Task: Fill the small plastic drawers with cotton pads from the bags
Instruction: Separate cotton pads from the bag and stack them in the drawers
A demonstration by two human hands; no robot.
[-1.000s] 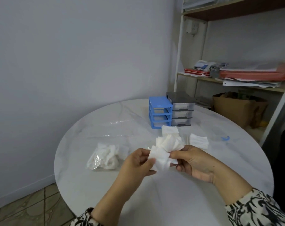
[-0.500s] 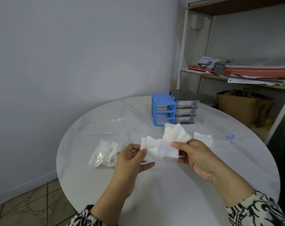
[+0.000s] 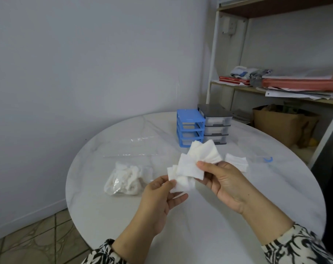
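Both hands are up over the near middle of the round white surface (image 3: 209, 235), sharing a loose fan of square cotton pads (image 3: 192, 164). The right hand (image 3: 226, 183) has its grip closed on the bunch, thumb pressed on top of the front pad with the fingers curled behind. The left hand (image 3: 160, 199) pinches the lower left corner of the fan between thumb and fingers. To the left, lying on the surface, is a clear bag of cotton pads (image 3: 125, 178), and just beyond it a flattened clear bag (image 3: 131, 147). A small stack of pads (image 3: 237, 161) rests on the surface right of the hands, with a little blue clip (image 3: 267, 159) farther right. At the far side stand the blue drawer unit (image 3: 189, 128) and, touching its right side, the grey drawer unit (image 3: 216, 126), whose clear drawers are pushed in. A shelf (image 3: 276, 90) with papers stands behind on the right.
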